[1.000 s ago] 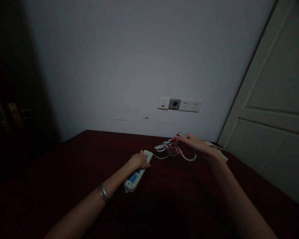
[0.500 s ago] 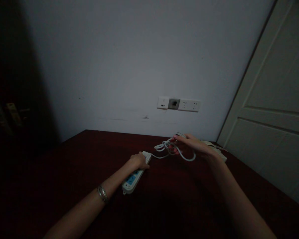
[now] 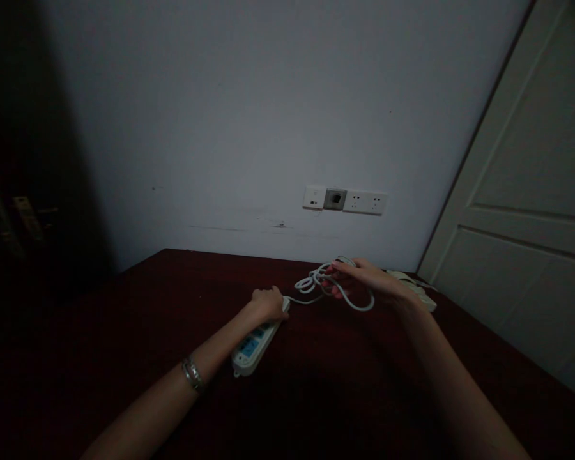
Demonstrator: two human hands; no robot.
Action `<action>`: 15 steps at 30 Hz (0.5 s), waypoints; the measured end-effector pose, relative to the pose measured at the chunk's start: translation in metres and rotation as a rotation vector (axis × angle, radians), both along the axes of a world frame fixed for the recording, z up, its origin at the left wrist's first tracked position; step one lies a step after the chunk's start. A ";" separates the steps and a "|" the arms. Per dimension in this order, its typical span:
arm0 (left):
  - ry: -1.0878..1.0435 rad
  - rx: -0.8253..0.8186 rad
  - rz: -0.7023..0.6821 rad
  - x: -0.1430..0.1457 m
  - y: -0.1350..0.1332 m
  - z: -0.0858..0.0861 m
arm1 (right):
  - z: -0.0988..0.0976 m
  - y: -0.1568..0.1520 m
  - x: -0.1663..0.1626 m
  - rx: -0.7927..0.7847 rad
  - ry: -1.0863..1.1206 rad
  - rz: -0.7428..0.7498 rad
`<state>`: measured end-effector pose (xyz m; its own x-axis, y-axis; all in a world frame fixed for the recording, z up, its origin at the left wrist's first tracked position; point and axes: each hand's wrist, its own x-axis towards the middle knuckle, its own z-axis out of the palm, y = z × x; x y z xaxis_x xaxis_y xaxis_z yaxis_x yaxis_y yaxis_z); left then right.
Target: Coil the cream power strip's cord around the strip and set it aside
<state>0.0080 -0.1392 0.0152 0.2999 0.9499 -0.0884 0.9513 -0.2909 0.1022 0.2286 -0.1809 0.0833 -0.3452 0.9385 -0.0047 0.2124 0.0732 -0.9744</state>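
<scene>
A white power strip [image 3: 253, 358] with blue socket faces lies slantwise on the dark red table. My left hand [image 3: 269, 305] is closed around its far end. From that end a white cord [image 3: 306, 301] runs right to a loosely looped bundle [image 3: 311, 281]. My right hand [image 3: 359, 278] grips the bundle just above the tabletop, with loops hanging out on both sides of the fingers. The plug end cannot be made out among the coils.
Behind my right wrist lies another white power strip [image 3: 424, 298], partly hidden. Wall sockets [image 3: 365, 203] sit above the table's [image 3: 211, 275] back edge. A pale panelled door [image 3: 522, 255] stands at right, and a dark door with a metal handle [image 3: 29, 217] at left.
My left hand has shifted slightly toward the far end of the power strip, and the strip has moved a little left. The right hand and cord bundle are almost unmoved.
</scene>
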 end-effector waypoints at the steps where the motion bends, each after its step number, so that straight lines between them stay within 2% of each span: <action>1: -0.061 0.089 -0.007 0.000 0.000 0.006 | 0.000 0.000 0.000 0.004 -0.003 0.000; 3: -0.241 0.244 -0.039 0.000 0.001 0.015 | 0.000 0.000 0.000 0.005 -0.009 -0.001; 5: -0.489 0.287 -0.107 0.003 0.005 0.019 | 0.001 -0.002 -0.001 -0.001 -0.012 0.023; 8: -0.792 0.054 -0.194 0.012 0.012 0.012 | 0.001 -0.006 -0.006 -0.001 -0.023 0.125; 11: -0.964 -0.201 -0.187 0.019 0.018 -0.003 | 0.000 -0.008 -0.013 -0.003 -0.059 0.219; 15: -1.114 -0.317 -0.099 0.022 0.020 -0.016 | -0.006 -0.006 -0.019 -0.004 -0.130 0.288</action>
<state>0.0304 -0.1193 -0.0004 0.4331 0.9004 0.0414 0.2637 -0.1705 0.9494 0.2098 -0.1867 0.0777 -0.5927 0.8024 -0.0700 0.3063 0.1442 -0.9410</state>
